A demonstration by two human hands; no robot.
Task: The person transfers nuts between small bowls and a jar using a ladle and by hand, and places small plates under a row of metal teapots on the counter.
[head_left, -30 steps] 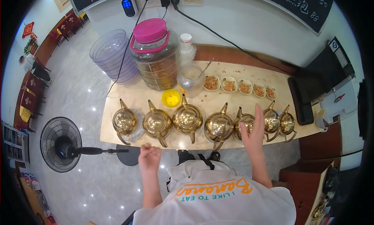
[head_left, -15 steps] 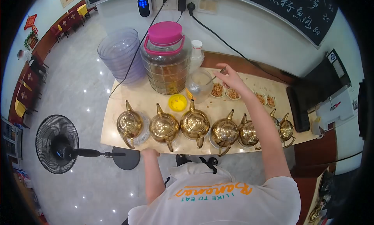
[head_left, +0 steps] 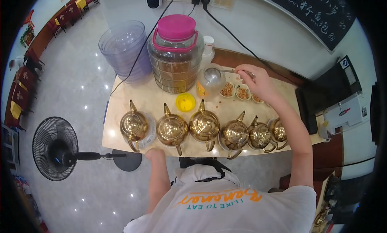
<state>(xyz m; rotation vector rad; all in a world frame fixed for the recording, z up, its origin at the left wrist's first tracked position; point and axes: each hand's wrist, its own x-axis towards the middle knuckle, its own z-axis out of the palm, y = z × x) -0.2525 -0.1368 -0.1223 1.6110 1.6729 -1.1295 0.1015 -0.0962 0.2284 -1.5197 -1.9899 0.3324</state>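
Note:
My right hand (head_left: 256, 83) is closed around the handle of a metal spoon (head_left: 212, 74). The spoon's round bowl is over the mouth of a clear glass jar (head_left: 212, 86); I cannot tell whether it sits inside the rim. Beside the jar, small white dishes of brown crumbly bits (head_left: 227, 89) stand under and near my right hand. My left hand (head_left: 155, 154) rests at the table's front edge, its fingers mostly hidden. Nearest to it are gold teapots (head_left: 171, 130), part of a row of several along that edge.
A big jar with a pink lid (head_left: 176, 51) and stacked clear tubs (head_left: 124, 51) stand at the back. A yellow lid (head_left: 185, 102) lies mid-table (head_left: 161, 100). A black cord (head_left: 141, 57) hangs across the tubs. Left on the floor is a fan (head_left: 55, 148).
My right hand has swung the spoon to a flatter angle, so its bowl now shows at the jar's mouth. The view has shifted slightly. My left hand stays at the table edge.

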